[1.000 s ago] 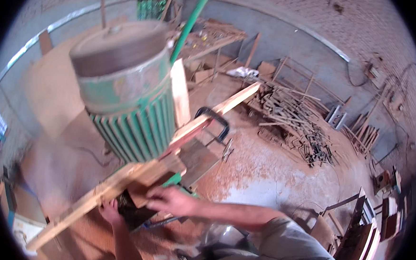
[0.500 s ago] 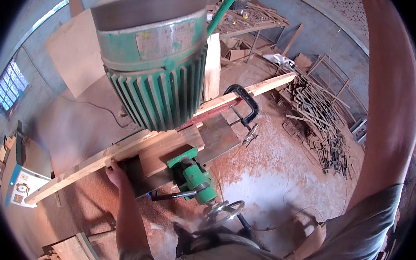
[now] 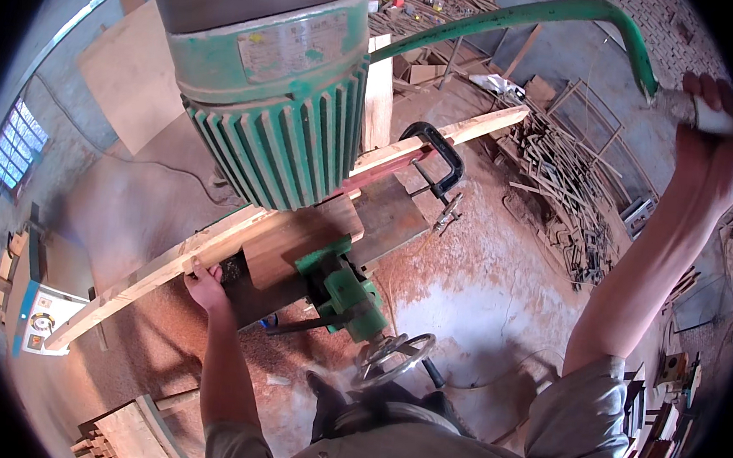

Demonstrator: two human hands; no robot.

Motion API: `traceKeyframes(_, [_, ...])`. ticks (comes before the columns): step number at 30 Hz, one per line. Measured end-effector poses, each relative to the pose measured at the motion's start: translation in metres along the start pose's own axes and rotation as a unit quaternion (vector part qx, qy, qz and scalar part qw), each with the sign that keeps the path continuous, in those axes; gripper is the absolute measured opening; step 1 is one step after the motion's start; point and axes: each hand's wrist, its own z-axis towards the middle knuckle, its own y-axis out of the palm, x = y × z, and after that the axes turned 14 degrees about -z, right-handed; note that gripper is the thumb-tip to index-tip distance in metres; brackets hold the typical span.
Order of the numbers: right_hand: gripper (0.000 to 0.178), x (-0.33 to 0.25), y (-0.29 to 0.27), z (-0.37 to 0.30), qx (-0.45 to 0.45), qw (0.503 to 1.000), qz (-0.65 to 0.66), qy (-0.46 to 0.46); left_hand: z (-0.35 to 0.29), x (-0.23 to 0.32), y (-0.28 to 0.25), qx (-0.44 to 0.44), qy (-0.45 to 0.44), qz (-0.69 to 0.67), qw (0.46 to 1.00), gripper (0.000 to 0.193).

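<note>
R hand (image 3: 712, 148) on grn lever (image 3: 598, 10)

Left hand (image 3: 203, 288): low, half curled
Left forearm (image 3: 228, 367): bare, stretched forward
Right hand (image 3: 706, 142): raised, curled tight
Right forearm (image 3: 663, 255): slanting up, outward

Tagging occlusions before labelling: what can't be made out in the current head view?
All in the head view:
Finned green motor: top cut off by the upper edge.
Motor nameplate: print too small and blurred.
Whether left timber and clamped timber are one piece: motor hides the stretch between.
Green lever: inner end hidden behind the motor.
Lever handle: blurred, partly covered by the right grip.
</note>
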Motion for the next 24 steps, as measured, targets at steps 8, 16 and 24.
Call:
traceKeyframes(8, [0.032,0.007,-0.018,-0.06,0.073,0.996,0.045,-0.012,-0.007,0.008,0.006,0.005,-0.003,0.009,1.0,0.034])
traceKeyframes(16, [0.034,0.015,-0.058,-0.11,0.049,0.998,0.036,-0.028,-0.012,0.011,0.013,0.015,-0.009,0.012,1.0,0.036])
traceKeyframes(24, [0.03,0.034,-0.066,-0.186,0.076,0.995,0.056,-0.022,-0.01,0.009,0.009,0.008,-0.003,0.011,1.0,0.035])
